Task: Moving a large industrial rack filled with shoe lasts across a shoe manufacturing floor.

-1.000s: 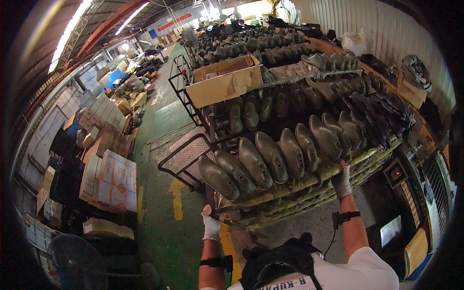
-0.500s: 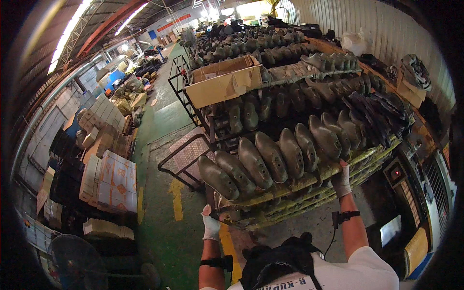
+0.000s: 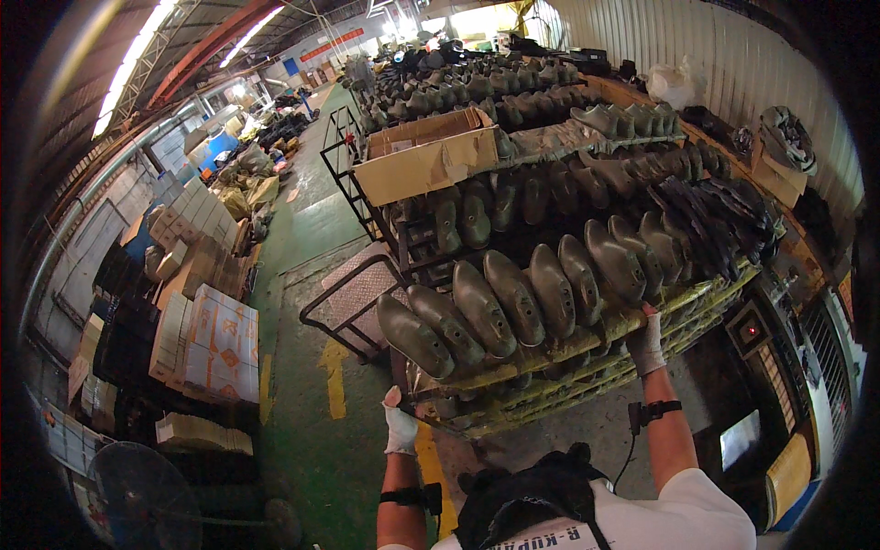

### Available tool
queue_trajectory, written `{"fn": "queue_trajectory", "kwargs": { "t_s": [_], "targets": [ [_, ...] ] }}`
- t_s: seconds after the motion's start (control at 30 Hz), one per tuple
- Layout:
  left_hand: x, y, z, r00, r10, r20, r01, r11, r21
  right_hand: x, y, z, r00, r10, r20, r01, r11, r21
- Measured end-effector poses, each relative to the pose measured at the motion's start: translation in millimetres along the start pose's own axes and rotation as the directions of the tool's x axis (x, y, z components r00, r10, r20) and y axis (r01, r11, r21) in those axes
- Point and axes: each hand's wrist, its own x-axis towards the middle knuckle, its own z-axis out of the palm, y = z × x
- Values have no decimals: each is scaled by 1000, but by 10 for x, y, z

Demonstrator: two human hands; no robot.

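In front of me stands a tiered rack (image 3: 587, 346) with worn, yellowish shelf edges. Along its top leans a row of dark olive shoe lasts (image 3: 481, 307), some with holes in them. My left hand (image 3: 400, 426), in a white glove, is closed at the rack's near left corner, its thumb side upward. My right hand (image 3: 647, 346), gloved too with bare fingertips, grips the top shelf's near edge below the lasts. Part of its fingers is hidden by the shelf. More lasts show dimly on the lower tiers.
A flatbed trolley (image 3: 353, 302) stands left of the rack. Behind are more racks of lasts, with a cardboard box (image 3: 426, 158) on one. Stacked cartons (image 3: 220, 344) and a fan (image 3: 145, 495) line the left side. A machine (image 3: 765, 339) stands close on the right.
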Motion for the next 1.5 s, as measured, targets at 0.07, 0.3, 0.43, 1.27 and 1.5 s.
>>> {"fn": "queue_trajectory", "kwargs": {
  "t_s": [0.07, 0.3, 0.43, 1.27, 1.5],
  "targets": [
    [-15, 11, 102, 1000, -8, -13, 8, 1000, -6, 6, -13, -58, 1000, 23, -15, -23, 1000, -2],
    [41, -44, -70, 1000, 7, -14, -8, 1000, -18, -23, -16, 32, 1000, -3, -12, 3, 1000, 14],
    [59, -62, -105, 1000, -13, -22, 12, 999, -34, -84, -68, 176, 1000, -20, 18, 19, 1000, 11],
    [159, -128, -227, 1000, -5, 30, 6, 1000, -25, -7, -43, -5, 999, 10, 42, -10, 1000, 7],
    [27, -45, 174, 985, -8, -173, -8, 996, -94, -94, -73, 158, 999, -18, -35, 17, 999, -33]
  ]
}}
